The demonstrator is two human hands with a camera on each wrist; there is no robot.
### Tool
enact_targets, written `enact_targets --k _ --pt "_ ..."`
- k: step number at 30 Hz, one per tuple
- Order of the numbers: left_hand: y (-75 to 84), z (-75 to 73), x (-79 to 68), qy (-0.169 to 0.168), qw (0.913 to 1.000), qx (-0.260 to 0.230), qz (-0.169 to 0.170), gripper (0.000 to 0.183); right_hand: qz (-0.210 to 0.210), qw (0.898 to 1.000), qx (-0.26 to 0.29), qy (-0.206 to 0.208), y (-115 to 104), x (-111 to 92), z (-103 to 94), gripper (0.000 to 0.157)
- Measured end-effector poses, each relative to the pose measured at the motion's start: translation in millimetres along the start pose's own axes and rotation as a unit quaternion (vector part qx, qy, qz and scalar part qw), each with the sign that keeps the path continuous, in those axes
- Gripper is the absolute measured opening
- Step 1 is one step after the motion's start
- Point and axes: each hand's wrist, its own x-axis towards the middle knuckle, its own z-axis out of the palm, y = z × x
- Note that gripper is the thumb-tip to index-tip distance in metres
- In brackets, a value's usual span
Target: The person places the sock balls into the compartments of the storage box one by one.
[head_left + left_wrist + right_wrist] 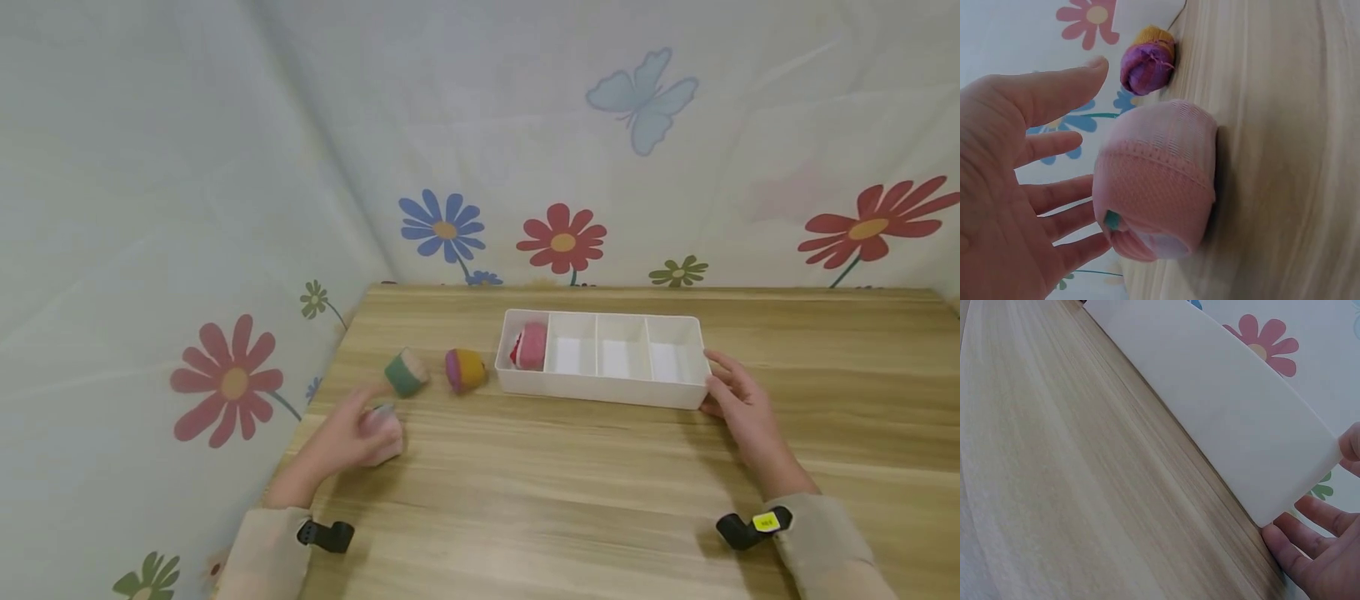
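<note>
My left hand, lower left of the head view, is spread wide, thumb well apart from the fingers, which reach along the side of a pink rolled sock bundle, rounded, finely knit with a ribbed band. It rests on the wood-grained worktop. I count four soft bundles: this one, a green-and-cream bundle and a purple-and-yellow bundle left of centre, and a pink-and-red bundle in the leftmost compartment of one smooth, long white box with four compartments. My right hand, fingers loosely bent, touches the box's right end.
</note>
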Motion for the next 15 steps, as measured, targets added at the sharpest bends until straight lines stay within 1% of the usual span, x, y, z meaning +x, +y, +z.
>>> enact_targets --k 5,8,12,15 --pt "-3.6 1.6 -7.7 -0.012 0.9996 -0.003 -0.023 0.070 0.000 1.000 -0.001 -0.001 0 1 -0.4 0.046" --pt "-7.0 4.1 -12.7 -0.018 0.9990 0.012 -0.039 0.073 -0.002 1.000 -0.012 0.000 1 1 -0.2 0.046" --pt "-11.9 8.0 -17.4 -0.012 0.9986 0.031 -0.041 0.076 0.000 1.000 -0.025 0.002 1 0 0.1 0.046" --pt "-15.3 10.1 -18.0 -0.008 0.9985 0.033 -0.043 0.078 0.004 1.000 -0.019 0.004 0 1 0.0 0.046"
